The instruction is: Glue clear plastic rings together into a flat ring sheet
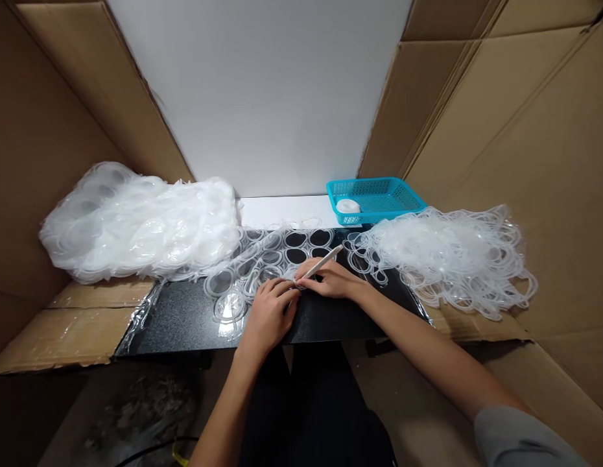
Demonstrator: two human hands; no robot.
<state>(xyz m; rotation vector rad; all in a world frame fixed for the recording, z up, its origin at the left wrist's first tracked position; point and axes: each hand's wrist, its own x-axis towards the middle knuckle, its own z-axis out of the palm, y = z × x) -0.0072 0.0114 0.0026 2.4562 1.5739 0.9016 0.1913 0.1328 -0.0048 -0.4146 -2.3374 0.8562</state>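
Note:
A thin white pen-like stick (325, 259) is gripped in my right hand (328, 280), slanting up to the right with its lower end at my fingers. My left hand (273, 308) is close beside it, fingers bent and pressed together at the near edge of a clear plastic sheet (250, 259) with rows of ring outlines. The left fingertips meet the sheet near the lower end of the stick; the exact contact is hidden. One round part of the sheet (229, 305) lies flat left of my left hand, shining under the light.
A large pile of translucent ringed sheets (150, 227) stands at the left. At the right lies a heap of stringy plastic frames (452, 253). Behind it, a blue basket (379, 216) holds white round pieces (348, 206). Cardboard walls (506, 130) enclose the black tabletop (185, 324).

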